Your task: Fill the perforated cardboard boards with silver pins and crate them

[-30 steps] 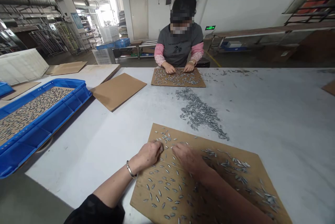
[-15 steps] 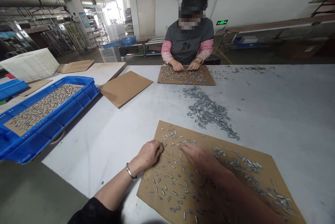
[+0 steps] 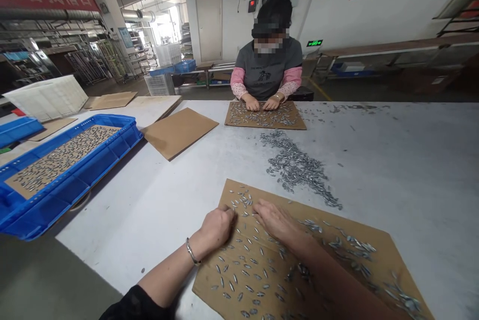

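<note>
A sheet of brown cardboard (image 3: pixel 234 240) lies on the table in front of me, dotted with small pointed silvery metal pieces (image 3: pixel 245 273). Over its left edge, my left hand (image 3: pixel 219 225) has its fingers curled closed; whatever they may hold is hidden. My right hand (image 3: pixel 273 218) reaches across the sheet, its fingers pressed together beside a small cluster of the pieces (image 3: pixel 245 199). I cannot make out anything in its fingertips. Loose clumps of pieces (image 3: pixel 359 247) lie on the sheet to the right of my right forearm.
A heap of the same metal pieces (image 3: pixel 299 163) lies beyond my sheet. Opposite, a co-worker (image 3: pixel 267 71) has both hands over another covered cardboard (image 3: pixel 243 121). A bare cardboard sheet (image 3: pixel 183 133) and a blue tray (image 3: pixel 108 148) holding a piece-covered sheet are at left.
The view has tilted up slightly. My right hand has shifted a little toward the far left cluster of pieces. My left hand stays at the sheet's left edge, its fingers turned slightly.
</note>
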`<state>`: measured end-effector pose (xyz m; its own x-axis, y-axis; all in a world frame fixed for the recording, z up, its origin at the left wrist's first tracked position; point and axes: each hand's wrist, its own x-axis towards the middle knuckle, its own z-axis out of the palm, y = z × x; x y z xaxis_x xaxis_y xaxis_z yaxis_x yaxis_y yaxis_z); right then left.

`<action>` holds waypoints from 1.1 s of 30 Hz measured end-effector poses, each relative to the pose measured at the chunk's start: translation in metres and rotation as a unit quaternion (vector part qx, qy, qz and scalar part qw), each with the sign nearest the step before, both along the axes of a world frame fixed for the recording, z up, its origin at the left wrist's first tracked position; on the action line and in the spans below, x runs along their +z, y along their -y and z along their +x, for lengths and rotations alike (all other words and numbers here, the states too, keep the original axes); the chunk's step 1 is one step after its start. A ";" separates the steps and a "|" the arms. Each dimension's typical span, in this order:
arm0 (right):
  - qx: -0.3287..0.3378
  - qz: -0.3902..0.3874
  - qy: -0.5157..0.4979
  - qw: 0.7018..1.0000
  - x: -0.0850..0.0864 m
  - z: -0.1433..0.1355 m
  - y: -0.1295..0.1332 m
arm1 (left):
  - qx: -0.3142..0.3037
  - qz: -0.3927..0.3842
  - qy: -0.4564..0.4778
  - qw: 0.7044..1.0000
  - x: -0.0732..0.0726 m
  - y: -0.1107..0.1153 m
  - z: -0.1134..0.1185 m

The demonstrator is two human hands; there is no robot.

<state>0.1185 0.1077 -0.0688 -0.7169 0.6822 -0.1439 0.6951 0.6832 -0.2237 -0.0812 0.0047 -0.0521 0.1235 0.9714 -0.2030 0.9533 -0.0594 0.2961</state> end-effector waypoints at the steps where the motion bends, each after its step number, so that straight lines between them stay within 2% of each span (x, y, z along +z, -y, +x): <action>1: -0.001 0.002 0.003 1.000 0.002 -0.002 0.002 | 0.015 0.013 0.006 1.000 0.002 0.000 -0.006; 4: 0.005 0.011 -0.007 1.000 0.005 -0.003 0.007 | 0.068 0.054 0.029 0.996 0.009 -0.002 -0.025; 7: 0.015 -0.007 0.016 1.000 0.005 -0.005 0.013 | 0.084 0.057 0.043 0.994 0.012 -0.007 -0.035; 10: 0.000 -0.046 0.038 0.998 0.002 -0.009 0.014 | 0.075 0.030 0.048 0.996 0.009 -0.016 -0.030; 15: -0.045 -0.075 0.011 0.996 0.001 -0.010 0.005 | 0.082 0.006 0.037 0.996 0.002 -0.031 -0.012; 20: -0.037 -0.060 -0.042 0.997 0.014 -0.025 0.003 | 0.101 -0.016 0.001 0.995 0.000 -0.037 -0.001; 23: -0.037 -0.046 -0.005 0.998 0.025 -0.045 0.008 | 0.108 -0.023 -0.019 0.994 0.000 -0.037 0.002; 29: -0.069 -0.058 0.050 0.995 0.033 -0.076 0.018 | 0.100 -0.029 -0.032 0.994 0.004 -0.029 -0.012; 33: -0.070 -0.059 0.041 0.995 0.038 -0.068 0.014 | 0.091 -0.020 -0.033 0.995 0.003 -0.022 -0.023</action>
<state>0.0506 0.0940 -0.0307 -0.5985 0.7497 -0.2823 0.8008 0.5507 -0.2354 -0.1040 0.0263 -0.0493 -0.0695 0.9671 -0.2447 0.9645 0.1278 0.2312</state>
